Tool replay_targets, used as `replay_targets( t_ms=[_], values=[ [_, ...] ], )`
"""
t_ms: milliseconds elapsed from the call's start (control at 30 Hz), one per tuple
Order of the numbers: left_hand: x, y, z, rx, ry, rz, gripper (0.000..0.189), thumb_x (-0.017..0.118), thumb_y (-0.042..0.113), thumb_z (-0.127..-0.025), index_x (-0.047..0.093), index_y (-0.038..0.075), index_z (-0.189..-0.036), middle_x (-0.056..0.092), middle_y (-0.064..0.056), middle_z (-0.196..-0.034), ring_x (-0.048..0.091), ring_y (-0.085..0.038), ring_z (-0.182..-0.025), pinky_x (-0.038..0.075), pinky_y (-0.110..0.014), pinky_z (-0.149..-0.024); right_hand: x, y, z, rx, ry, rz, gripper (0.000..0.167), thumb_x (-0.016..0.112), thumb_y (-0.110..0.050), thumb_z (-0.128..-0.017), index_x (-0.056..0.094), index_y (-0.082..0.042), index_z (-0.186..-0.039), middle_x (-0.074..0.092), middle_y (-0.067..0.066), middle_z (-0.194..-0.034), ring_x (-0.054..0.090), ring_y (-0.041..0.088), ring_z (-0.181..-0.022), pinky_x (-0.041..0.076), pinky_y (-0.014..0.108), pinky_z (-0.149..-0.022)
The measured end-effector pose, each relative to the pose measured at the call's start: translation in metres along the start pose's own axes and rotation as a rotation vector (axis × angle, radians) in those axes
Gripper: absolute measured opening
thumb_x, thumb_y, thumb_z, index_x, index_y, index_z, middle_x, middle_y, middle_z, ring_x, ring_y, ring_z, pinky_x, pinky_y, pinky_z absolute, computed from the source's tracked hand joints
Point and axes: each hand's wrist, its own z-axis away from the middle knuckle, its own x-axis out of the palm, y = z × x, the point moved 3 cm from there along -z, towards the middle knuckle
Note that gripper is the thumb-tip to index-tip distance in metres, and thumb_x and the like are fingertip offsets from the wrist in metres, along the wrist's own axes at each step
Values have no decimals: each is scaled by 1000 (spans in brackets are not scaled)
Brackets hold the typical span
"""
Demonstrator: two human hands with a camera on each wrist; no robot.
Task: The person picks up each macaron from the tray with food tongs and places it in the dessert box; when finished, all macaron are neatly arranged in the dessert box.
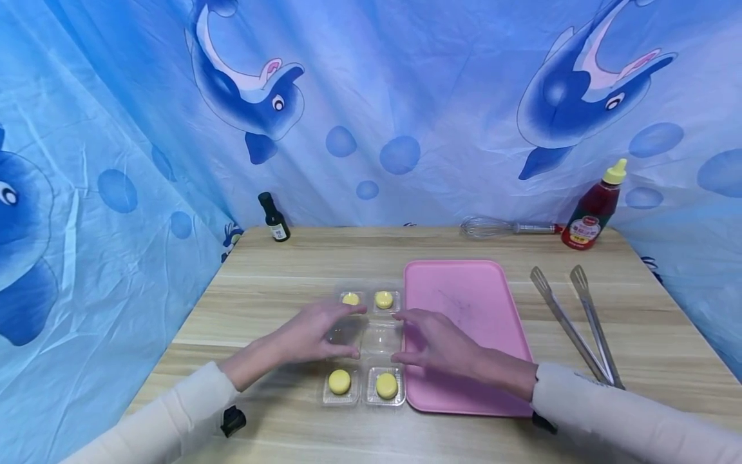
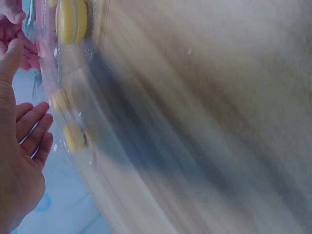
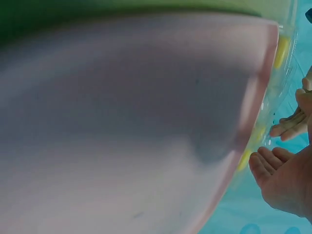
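Observation:
A clear plastic container (image 1: pixel 382 338) with square compartments lies on the table. Yellow macarons (image 1: pixel 386 385) sit in its front and back compartments, while the middle row between the hands shows bare plastic. My left hand (image 1: pixel 313 332) hovers over the container's left side with fingers extended and thumb apart. Facing it from the right, my right hand (image 1: pixel 435 341) is spread the same way, over the edge of the pink tray (image 1: pixel 464 296). Neither hand holds anything. In the left wrist view, the left fingers (image 2: pixel 34 129) are loosely straight beside the container.
Metal tongs (image 1: pixel 580 328) lie spread right of the pink tray. Along the back edge are a small dark bottle (image 1: pixel 275 219), a wire whisk (image 1: pixel 504 227) and a red sauce bottle (image 1: pixel 591 212) with a yellow cap. A blue dolphin-print curtain (image 1: pixel 359 96) hangs behind the table.

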Motion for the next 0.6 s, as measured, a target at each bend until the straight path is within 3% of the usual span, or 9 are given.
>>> replay_targets(
  t_ms=[133,367,600],
  values=[
    [6,1,0,-13,-20,-16,87,82,59,-88,54,10,-155,60,-6,-152,58,-25,-138,47,-50,-116,6,2,2,38,-20,-34,79,92,-34,-83,59,2,-145,67,15,-140,60,32,-135,44,51,-118],
    [10,2,-1,-14,-27,-30,88,77,63,-89,55,8,-154,60,-10,-152,57,-29,-139,45,-53,-117,9,3,1,31,-4,2,82,93,-35,-82,59,4,-145,67,17,-139,63,33,-131,47,51,-116],
    [13,4,-2,-20,-51,-32,87,75,64,-91,54,9,-154,60,-8,-153,56,-28,-141,44,-52,-118,14,5,0,42,8,12,79,93,-34,-82,60,4,-143,69,15,-135,66,31,-123,51,50,-111]
  ],
)
